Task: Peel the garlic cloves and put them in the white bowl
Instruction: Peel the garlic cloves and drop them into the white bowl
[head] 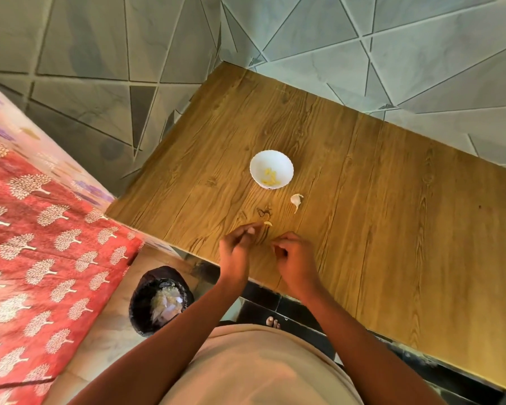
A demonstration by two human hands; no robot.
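A white bowl stands mid-table with several peeled yellow cloves in its bottom. Just to its near right lies a garlic clove still in its white skin. My left hand hovers over the table's near edge, and a small peeled yellowish clove sits at the tips of its thumb and forefinger. My right hand is close beside it, fingers curled inward with thumb against forefinger. Nothing shows in its grasp.
The wooden table stands in a corner of patterned tiled walls. A black bin holding garlic skins stands on the floor below the table's near-left edge. A bed with a red patterned cover lies at the left.
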